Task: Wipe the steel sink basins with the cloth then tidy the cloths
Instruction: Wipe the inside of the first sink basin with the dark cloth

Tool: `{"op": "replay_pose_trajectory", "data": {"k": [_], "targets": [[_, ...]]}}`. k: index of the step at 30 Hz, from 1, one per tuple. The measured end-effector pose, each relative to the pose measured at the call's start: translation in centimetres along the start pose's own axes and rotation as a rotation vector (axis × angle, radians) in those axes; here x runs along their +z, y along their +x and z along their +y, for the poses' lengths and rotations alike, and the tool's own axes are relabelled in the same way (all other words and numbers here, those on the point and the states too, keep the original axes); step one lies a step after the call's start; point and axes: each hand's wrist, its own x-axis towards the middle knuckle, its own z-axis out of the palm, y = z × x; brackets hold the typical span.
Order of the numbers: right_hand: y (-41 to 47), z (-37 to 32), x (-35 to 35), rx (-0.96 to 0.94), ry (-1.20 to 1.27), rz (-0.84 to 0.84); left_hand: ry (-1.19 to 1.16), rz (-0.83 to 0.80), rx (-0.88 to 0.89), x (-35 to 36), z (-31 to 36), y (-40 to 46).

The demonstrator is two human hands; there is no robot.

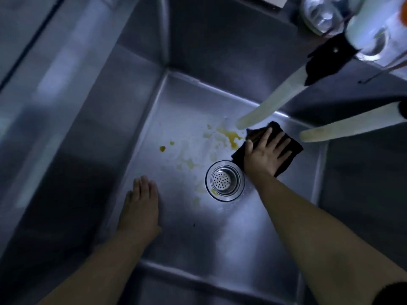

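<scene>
Nearest the camera, two bare forearms reached down into the steel sink basin [253, 249]. The left hand [141, 208] lay flat on the basin floor at the near left, fingers straight and close together, holding nothing. The right hand [265, 154] pressed down with spread, straight fingers on a dark cloth [290, 155] on the floor just right of the round drain strainer [225, 180]. Yellow-orange stains [230, 137] (with paler smears around them) marked the floor left of the cloth and beyond the drain. Two pale spouts [273, 104] angled in from the far right above the cloth; a second black cloth [326, 58] hung over the farther one.
</scene>
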Motion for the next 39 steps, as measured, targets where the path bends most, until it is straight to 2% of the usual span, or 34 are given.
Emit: {"op": "replay_pose_trajectory", "data": {"k": [3, 8, 13, 17, 20, 27, 32, 35, 37, 39], "targets": [[0.0, -3.6, 0.3, -0.055, -0.031, 0.008, -0.023, 0.003, -0.012, 0.4, 0.1, 0.2], [-1.9, -9.8, 0.5, -0.265, -0.03, 0.014, -0.049, 0.011, -0.022, 0.6, 0.3, 0.4], [-5.3, -15.7, 1.5, -0.611, -0.018, 0.02, -0.101, 0.006, -0.02, 0.7, 0.3, 0.6], [-5.9, -16.0, 1.5, -0.895, -0.081, -0.004, -0.156, 0.007, -0.013, 0.7, 0.2, 0.6], [-3.8, -13.3, 1.2, -0.975, -0.122, 0.006, -0.184, 0.014, 0.001, 0.7, 0.0, 0.6], [1.4, -2.0, 0.3, -0.607, -0.038, 0.057, -0.193, 0.014, 0.006, 0.5, -0.2, 1.0], [5.0, 5.7, -0.2, -0.297, 0.012, 0.159, -0.17, 0.016, 0.006, 0.4, -0.3, 1.5], [6.3, 5.3, -0.7, 0.043, 0.077, 0.189, -0.195, 0.002, 0.008, 0.4, -0.5, 1.7], [6.9, 3.2, -1.0, 0.236, 0.158, 0.125, -0.203, -0.008, 0.01, 0.3, -0.6, 1.8], [7.3, -0.8, -1.4, 0.342, 0.222, 0.078, -0.214, -0.018, 0.004, 0.2, -0.7, 2.0]]}}
